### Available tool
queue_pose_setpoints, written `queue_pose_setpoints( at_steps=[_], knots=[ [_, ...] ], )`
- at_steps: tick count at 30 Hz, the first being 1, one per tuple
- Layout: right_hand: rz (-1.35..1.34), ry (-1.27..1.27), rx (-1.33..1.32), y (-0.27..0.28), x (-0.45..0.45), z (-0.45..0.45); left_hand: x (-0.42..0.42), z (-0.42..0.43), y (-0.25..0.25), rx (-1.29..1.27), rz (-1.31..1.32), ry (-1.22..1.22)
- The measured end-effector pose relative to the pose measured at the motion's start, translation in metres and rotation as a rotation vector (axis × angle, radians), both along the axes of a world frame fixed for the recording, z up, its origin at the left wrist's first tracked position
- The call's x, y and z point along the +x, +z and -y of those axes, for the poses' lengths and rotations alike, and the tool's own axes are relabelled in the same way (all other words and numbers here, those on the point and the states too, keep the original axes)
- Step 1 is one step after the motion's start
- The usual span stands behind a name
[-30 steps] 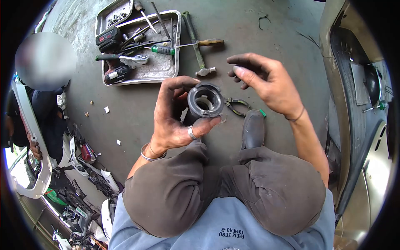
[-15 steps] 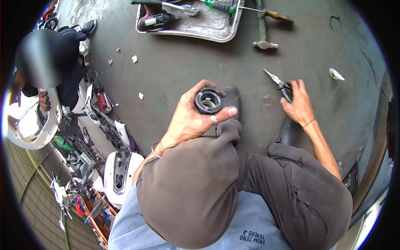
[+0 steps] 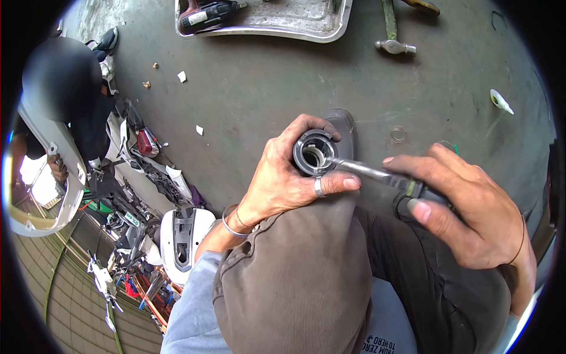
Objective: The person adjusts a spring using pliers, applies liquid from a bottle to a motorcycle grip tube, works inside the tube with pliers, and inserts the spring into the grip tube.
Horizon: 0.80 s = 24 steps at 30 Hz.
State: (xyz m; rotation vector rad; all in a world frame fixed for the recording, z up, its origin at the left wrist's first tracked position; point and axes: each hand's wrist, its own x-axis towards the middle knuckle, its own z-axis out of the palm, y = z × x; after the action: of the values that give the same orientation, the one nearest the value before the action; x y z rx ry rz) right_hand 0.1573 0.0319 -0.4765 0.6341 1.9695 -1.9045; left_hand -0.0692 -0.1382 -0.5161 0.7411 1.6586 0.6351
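Note:
My left hand (image 3: 286,171) is wrapped round a dark, hollow cylindrical part (image 3: 302,167), its open end facing up with a lighter metal piece visible inside. In my right hand (image 3: 471,206) is a pair of needle-nose pliers (image 3: 365,170), held by the dark grips. The narrow jaws point left, and their tips meet the rim of the cylinder's opening; how deep they reach I cannot tell. Part of the handles is hidden by my fingers. Beyond my hands, a thin wire ring or coil (image 3: 397,134) lies on the floor.
A metal tray (image 3: 295,32) holding a power driver (image 3: 206,17) lies at the top, beside a ball-peen hammer (image 3: 395,46). A small white bottle (image 3: 501,101) is at right. Another person (image 3: 71,88) grips a white panel (image 3: 73,189) at left, near motorbike parts (image 3: 183,236).
My right hand has lifted the pliers off the floor and brought them over to the cylinder. My left hand still holds the cylinder. The view has shifted somewhat.

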Motion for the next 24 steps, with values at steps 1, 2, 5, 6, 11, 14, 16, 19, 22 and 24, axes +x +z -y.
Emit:
queue_pose_setpoints(
  at_steps=[1,2,5,6,11,14,16,19,22,24],
  knots=[
    [0.004,0.027,0.002,-0.001,-0.004,0.001,0.0,0.001,-0.002,0.004,0.009,-0.012],
    [0.007,0.055,0.004,-0.002,-0.008,0.001,-0.001,0.001,-0.004,0.008,0.017,-0.024],
    [0.006,0.057,0.021,-0.008,-0.017,0.008,-0.007,0.007,-0.011,0.08,-0.037,-0.066],
    [0.013,0.06,0.018,-0.009,-0.021,0.009,-0.007,0.009,-0.012,0.075,-0.045,-0.065],
    [0.04,0.112,0.024,-0.01,-0.037,0.011,-0.011,0.012,-0.019,0.123,-0.019,-0.076],
    [0.097,0.155,0.033,-0.002,-0.047,0.008,-0.014,0.013,-0.02,0.173,-0.066,-0.119],
    [0.129,0.172,0.034,0.004,-0.05,0.008,-0.014,0.015,-0.02,0.187,-0.058,-0.115],
    [0.149,0.201,0.057,0.008,-0.053,0.009,-0.017,0.018,-0.022,0.212,-0.041,-0.122],
    [0.181,0.207,0.04,0.009,-0.056,0.012,-0.018,0.019,-0.023,0.243,-0.06,-0.149],
    [0.188,0.185,0.013,0.01,-0.056,0.015,-0.017,0.021,-0.025,0.282,-0.068,-0.129]
  ],
)
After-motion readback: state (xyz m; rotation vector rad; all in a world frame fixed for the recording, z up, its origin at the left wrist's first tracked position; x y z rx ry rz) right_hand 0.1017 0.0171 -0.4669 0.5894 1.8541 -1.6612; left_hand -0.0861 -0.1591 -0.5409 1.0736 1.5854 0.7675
